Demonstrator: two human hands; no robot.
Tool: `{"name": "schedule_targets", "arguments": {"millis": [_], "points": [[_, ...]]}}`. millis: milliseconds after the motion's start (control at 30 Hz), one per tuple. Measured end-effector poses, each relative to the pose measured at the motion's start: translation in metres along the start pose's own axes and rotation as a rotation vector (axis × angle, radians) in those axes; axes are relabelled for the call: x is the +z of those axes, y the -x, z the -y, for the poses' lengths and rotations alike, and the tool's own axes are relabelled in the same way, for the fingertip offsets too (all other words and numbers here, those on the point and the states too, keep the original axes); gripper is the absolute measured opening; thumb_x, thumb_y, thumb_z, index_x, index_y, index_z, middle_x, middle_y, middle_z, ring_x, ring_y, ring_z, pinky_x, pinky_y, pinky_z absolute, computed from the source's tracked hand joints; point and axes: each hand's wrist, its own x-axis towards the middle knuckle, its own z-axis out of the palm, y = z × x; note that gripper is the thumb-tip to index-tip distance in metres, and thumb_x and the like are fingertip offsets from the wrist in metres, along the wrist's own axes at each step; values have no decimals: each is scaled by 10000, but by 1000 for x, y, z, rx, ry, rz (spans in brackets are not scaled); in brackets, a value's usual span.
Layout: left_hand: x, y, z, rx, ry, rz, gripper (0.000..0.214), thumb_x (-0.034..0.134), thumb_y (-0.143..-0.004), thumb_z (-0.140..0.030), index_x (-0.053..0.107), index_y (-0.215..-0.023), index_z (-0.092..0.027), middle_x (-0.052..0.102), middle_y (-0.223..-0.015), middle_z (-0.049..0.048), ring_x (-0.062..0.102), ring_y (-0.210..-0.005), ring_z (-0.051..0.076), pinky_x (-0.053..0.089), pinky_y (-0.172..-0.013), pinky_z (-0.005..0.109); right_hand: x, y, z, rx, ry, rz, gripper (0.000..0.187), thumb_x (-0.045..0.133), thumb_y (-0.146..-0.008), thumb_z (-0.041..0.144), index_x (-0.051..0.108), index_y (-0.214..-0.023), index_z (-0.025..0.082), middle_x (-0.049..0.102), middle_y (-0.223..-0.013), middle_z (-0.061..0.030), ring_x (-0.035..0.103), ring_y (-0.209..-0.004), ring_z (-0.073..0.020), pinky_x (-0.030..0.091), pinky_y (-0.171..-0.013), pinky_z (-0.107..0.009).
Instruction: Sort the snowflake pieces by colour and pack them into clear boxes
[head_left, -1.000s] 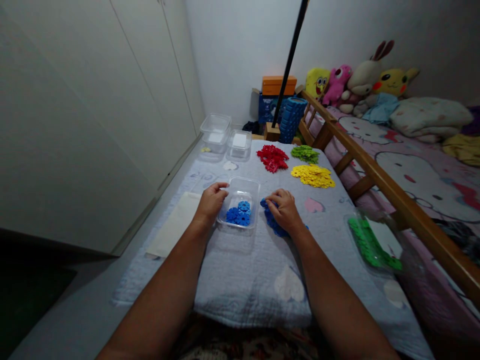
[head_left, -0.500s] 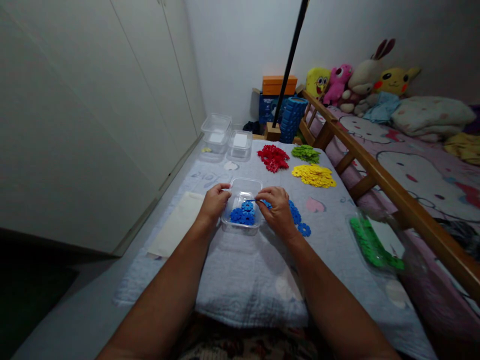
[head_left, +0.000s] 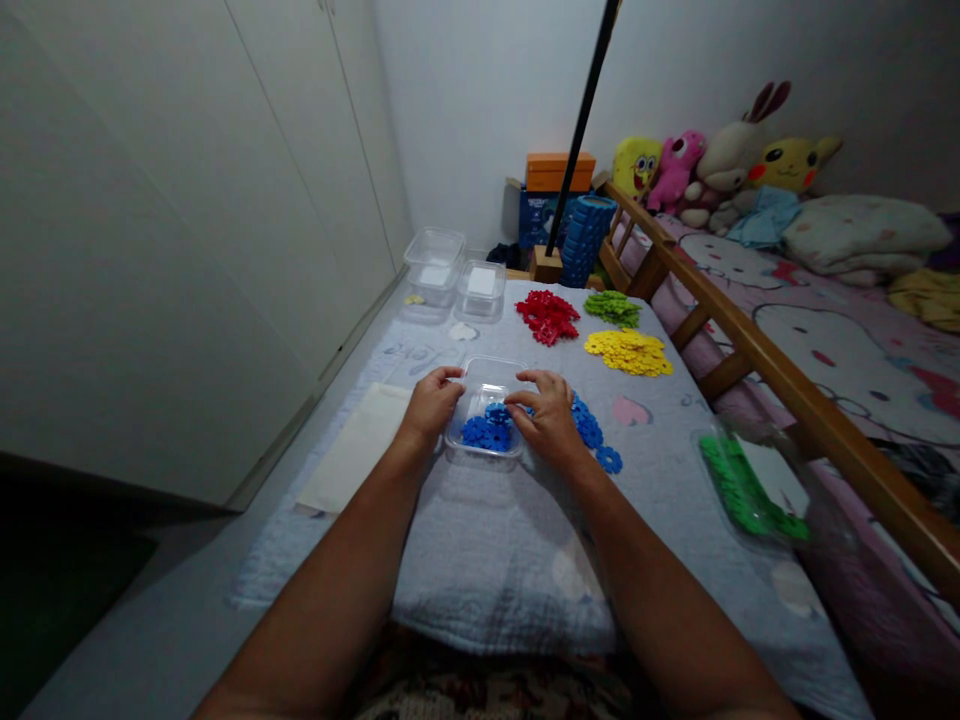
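Note:
A clear plastic box stands on the cloth in front of me, with several blue snowflake discs lying in its near part. My left hand holds the box by its left wall, thumb and fingers closed at the rim. Over the right rim is my right hand, its thumb and forefinger apart and nothing seen between them. Beside that hand lies a loose pile of blue discs, partly hidden by it. A single blue disc sits at the pile's near end.
Piles of red, light green and yellow discs lie farther back. Clear boxes stand at the back left. A box of green pieces is at the right, near the bed's wooden rail. A beige sheet lies left.
The blue disc pinched in my right hand has been let go into the box, and the thumb and forefinger have parted. My left hand keeps its hold on the box.

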Motion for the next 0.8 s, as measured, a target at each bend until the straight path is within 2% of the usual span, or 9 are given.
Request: {"name": "schedule_targets", "arguments": {"millis": [167,333,433,633,800], "points": [[-1,-1,0,10,-21,-4,402,624,-604,-279,673,-979,-144,474,-562,-69,391,-477,101,294,-478,224,-5,-2,-15,35,-65,-91,217,569,-951,256,783,-984,248,661,-1251,-99,532,-1215,-264,388,-1088,-439],[-1,-2,2,13,-21,0,422,629,-600,-283,671,-996,-142,449,-551,-80,359,-473,93,272,-477,220,-9,-3,-40,194,34,-160,202,578,-917,247,773,-964,227,676,-1198,-117,533,-1185,-297,381,-1060,-492],[-2,-2,3,12,-11,8,426,630,-598,-289,667,-995,-141,450,-550,-80,358,-470,92,265,-475,220,-6,-1,-49,223,147,-139,195,607,-887,250,777,-979,228,668,-1243,-133,493,-1209,-338,342,-1063,-561],[-2,-1,-1,-1,-10,7,411,626,-586,-286,665,-973,-153,443,-545,-80,356,-465,94,261,-473,222,3,5,-48,161,320,-8,222,657,-886,343,762,-1041,223,605,-1380,-154,402,-1319,-394,218,-1116,-687],[-2,0,0,4,-1,10,403,633,-592,-287,667,-972,-157,438,-546,-83,344,-460,89,254,-472,220,6,4,-45,155,289,-27,170,661,-878,293,759,-1005,239,631,-1313,-134,424,-1291,-368,240,-1117,-663]]}}
